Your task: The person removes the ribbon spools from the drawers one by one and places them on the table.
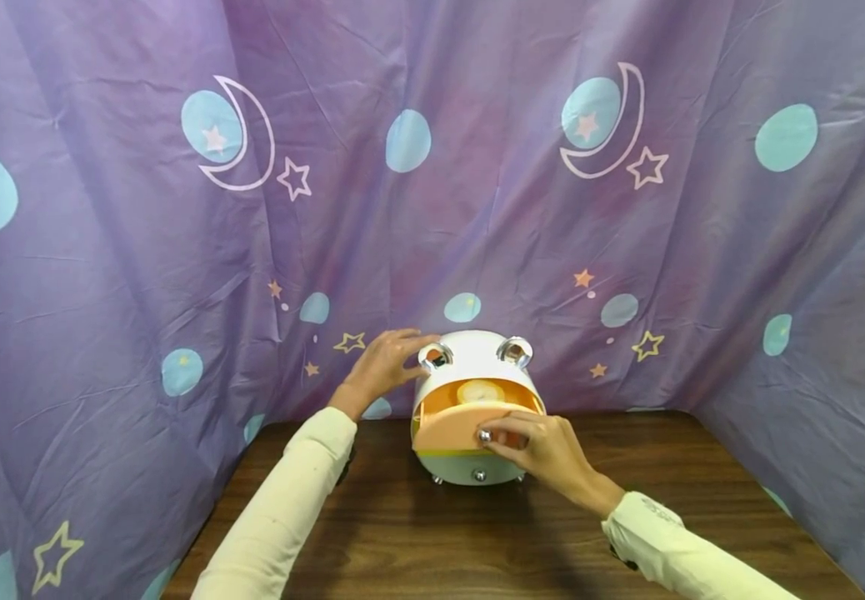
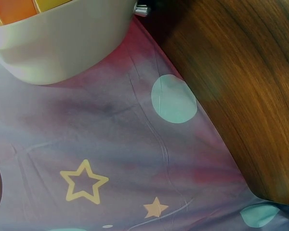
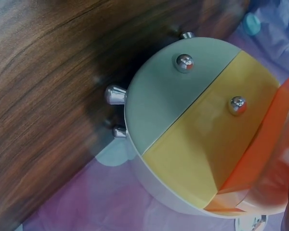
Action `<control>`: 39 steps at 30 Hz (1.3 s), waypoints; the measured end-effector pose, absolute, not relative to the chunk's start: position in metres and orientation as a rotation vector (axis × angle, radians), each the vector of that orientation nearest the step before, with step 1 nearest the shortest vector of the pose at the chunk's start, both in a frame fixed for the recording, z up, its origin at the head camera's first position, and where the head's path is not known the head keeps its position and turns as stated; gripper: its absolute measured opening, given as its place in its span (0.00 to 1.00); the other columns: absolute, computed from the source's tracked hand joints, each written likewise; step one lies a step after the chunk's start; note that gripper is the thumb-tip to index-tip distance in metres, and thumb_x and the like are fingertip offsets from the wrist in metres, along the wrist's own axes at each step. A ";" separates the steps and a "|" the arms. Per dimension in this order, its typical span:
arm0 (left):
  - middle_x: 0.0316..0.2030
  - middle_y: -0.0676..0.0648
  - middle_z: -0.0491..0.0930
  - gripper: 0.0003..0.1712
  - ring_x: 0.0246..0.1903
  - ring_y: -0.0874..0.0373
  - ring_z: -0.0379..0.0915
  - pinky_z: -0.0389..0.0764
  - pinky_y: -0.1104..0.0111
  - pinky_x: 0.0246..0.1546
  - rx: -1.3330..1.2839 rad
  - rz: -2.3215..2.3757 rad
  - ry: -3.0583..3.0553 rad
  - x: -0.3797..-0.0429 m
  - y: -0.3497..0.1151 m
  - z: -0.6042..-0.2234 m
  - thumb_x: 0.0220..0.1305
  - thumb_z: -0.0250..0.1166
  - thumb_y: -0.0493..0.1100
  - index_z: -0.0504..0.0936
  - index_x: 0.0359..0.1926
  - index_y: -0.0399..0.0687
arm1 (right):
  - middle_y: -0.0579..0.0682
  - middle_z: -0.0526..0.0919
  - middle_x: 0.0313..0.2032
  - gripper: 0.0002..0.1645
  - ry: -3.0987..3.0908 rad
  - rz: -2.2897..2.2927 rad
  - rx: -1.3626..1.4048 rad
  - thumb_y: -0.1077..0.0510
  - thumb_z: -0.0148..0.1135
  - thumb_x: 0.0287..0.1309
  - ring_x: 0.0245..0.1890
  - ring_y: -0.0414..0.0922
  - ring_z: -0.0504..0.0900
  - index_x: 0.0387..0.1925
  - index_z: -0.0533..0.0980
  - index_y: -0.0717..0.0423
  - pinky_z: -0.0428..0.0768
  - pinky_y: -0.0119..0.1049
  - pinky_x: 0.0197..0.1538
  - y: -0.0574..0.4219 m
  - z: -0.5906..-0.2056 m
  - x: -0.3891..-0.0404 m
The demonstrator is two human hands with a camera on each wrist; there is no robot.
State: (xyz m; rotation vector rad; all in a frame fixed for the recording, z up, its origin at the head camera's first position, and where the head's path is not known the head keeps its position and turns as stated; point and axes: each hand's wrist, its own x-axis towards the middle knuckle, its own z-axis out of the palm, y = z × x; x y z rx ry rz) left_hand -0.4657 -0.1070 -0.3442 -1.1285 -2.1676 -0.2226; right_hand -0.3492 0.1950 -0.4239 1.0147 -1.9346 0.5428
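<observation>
A small rounded white drawer box (image 1: 470,354) with two silver ring eyes stands on the table. Its top orange drawer (image 1: 443,429) is pulled out. My right hand (image 1: 552,454) pinches that drawer's silver knob (image 1: 484,435). A round yellow-and-white patch (image 1: 480,392) shows behind the drawer front; what it is, I cannot tell. At the box's upper left, my left hand (image 1: 386,367) rests around the ring eye (image 1: 436,357), fingers extended above and thumb below. Under the orange drawer, the yellow drawer (image 3: 202,139) and green drawer (image 3: 168,91) are closed.
The box stands on short silver legs (image 3: 116,95) near the back of the brown wooden table (image 1: 417,542). A purple curtain (image 1: 477,233) printed with moons, stars and blue ovals hangs behind the table and along both sides.
</observation>
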 end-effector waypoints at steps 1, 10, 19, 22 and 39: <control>0.57 0.47 0.85 0.38 0.62 0.45 0.78 0.76 0.49 0.66 -1.127 -0.220 -2.172 -0.466 -0.107 -0.344 0.56 0.80 0.52 0.81 0.67 0.53 | 0.33 0.86 0.33 0.21 -1.932 0.549 1.021 0.54 0.85 0.45 0.27 0.28 0.81 0.44 0.90 0.38 0.79 0.21 0.28 0.195 -0.424 -0.349; 0.58 0.48 0.85 0.37 0.62 0.46 0.78 0.76 0.49 0.67 -1.121 -0.215 -2.183 -0.466 -0.106 -0.344 0.57 0.79 0.53 0.80 0.68 0.53 | 0.33 0.86 0.32 0.21 -1.920 0.584 1.052 0.55 0.85 0.45 0.26 0.28 0.81 0.44 0.90 0.39 0.79 0.19 0.28 0.196 -0.424 -0.345; 0.57 0.47 0.86 0.38 0.63 0.45 0.78 0.76 0.44 0.65 -1.119 -0.233 -2.194 -0.464 -0.106 -0.343 0.57 0.80 0.52 0.80 0.68 0.54 | 0.33 0.86 0.32 0.22 -1.908 0.565 1.066 0.55 0.85 0.45 0.26 0.29 0.81 0.45 0.89 0.39 0.79 0.20 0.27 0.196 -0.424 -0.340; 0.57 0.48 0.86 0.38 0.63 0.46 0.77 0.76 0.46 0.66 -1.113 -0.225 -2.200 -0.463 -0.106 -0.343 0.57 0.80 0.52 0.80 0.68 0.54 | 0.33 0.86 0.32 0.22 -1.916 0.564 1.068 0.55 0.85 0.45 0.26 0.28 0.81 0.45 0.89 0.39 0.79 0.20 0.28 0.196 -0.425 -0.338; 0.59 0.48 0.85 0.38 0.64 0.47 0.77 0.76 0.50 0.67 -1.091 -0.206 -2.226 -0.463 -0.106 -0.342 0.57 0.79 0.53 0.80 0.68 0.57 | 0.31 0.83 0.28 0.24 -1.855 0.539 1.096 0.57 0.87 0.40 0.23 0.26 0.78 0.43 0.89 0.38 0.75 0.17 0.25 0.194 -0.426 -0.327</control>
